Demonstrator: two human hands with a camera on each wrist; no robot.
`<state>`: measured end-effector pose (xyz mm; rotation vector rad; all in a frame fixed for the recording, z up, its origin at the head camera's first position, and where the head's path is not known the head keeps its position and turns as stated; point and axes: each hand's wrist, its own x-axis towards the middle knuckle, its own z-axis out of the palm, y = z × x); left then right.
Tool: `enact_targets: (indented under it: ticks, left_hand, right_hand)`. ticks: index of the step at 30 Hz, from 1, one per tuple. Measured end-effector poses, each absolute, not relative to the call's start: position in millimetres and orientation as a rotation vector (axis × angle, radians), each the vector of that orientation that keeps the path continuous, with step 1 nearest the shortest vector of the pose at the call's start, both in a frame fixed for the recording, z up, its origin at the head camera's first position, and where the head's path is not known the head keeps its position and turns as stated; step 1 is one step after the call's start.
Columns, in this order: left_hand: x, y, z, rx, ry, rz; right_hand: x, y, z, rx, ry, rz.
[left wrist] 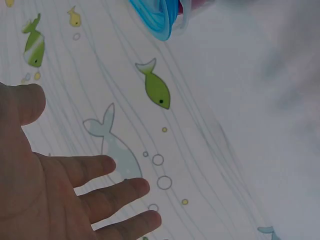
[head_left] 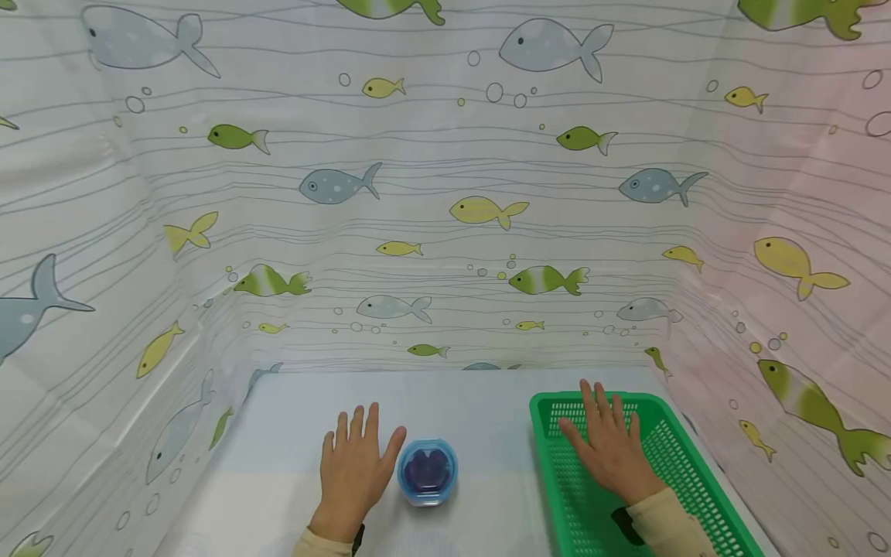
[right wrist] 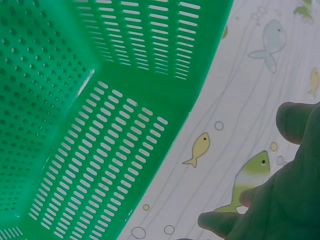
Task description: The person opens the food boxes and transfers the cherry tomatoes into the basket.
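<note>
My left hand (head_left: 355, 472) is held with fingers spread and straight, holding nothing, just left of a small container (head_left: 428, 472) with a light blue rim and dark purple contents. In the left wrist view, part of the blue rim (left wrist: 167, 20) shows at the top, apart from the fingers (left wrist: 117, 197). Over the green plastic basket (head_left: 546, 472) on the right, my right hand (head_left: 612, 449) is spread out and holds nothing. The right wrist view shows the basket's slotted wall (right wrist: 175, 95), with the right hand (right wrist: 280, 195) at the lower right edge.
A white table (head_left: 480, 410) carries the container and the basket. Fish-patterned sheeting (head_left: 445, 155) rises behind it and along the left and right sides. The basket stands close to the right-hand sheeting.
</note>
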<state>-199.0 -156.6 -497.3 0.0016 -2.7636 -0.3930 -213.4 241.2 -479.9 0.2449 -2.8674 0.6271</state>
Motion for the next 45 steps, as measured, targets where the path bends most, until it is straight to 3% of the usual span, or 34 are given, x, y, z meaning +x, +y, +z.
enact_targets:
  ticks: [12, 18, 30, 45]
  left_hand:
    - [-181.5, -164.3, -492.1, 0.059, -2.754, -0.468]
    - [-169.2, -168.7, -508.7, 0.058, -2.739, -0.545]
    - [-150.6, -161.2, -552.9, 0.076, -2.811, -1.428]
    - [-152.4, -159.5, -575.9, -0.029, -2.661, -1.941]
  right_hand:
    - [-211.3, 239.1, -480.1, 0.25, -2.865, 0.649]
    - [-209.8, 235.5, -479.8, 0.248, -2.861, 0.621]
    - [-210.0, 223.3, -475.9, 0.278, -2.847, 0.708]
    - [-228.4, 176.7, -453.9, 0.431, -2.694, 0.719]
